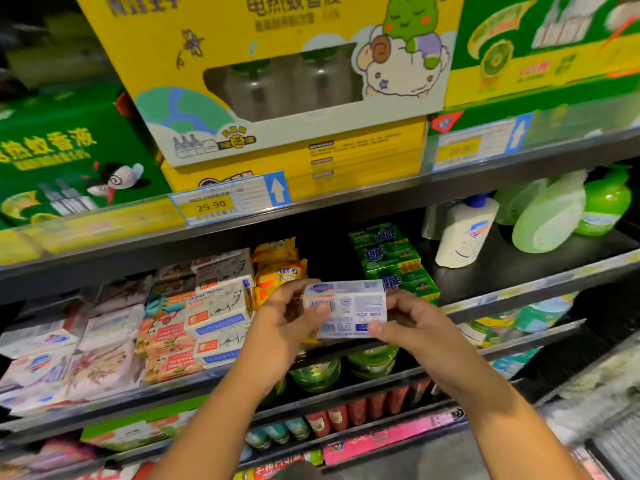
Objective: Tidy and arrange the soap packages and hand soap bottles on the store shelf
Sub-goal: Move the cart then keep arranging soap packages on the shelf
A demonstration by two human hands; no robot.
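Soap box (353, 303) between fingers (323, 309), both ends

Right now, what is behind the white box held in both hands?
Behind the white box, a dark gap on the shelf shows between the yellow packs and the green packs. The box covers the lowest green pack's left end and the front of the gap.

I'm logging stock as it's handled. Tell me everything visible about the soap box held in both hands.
The soap box is a white cardboard carton with blue print and a blue shield logo on its top face. It looks closed and is held roughly level in front of the shelf. The left hand pinches its left end, the right hand its right end.
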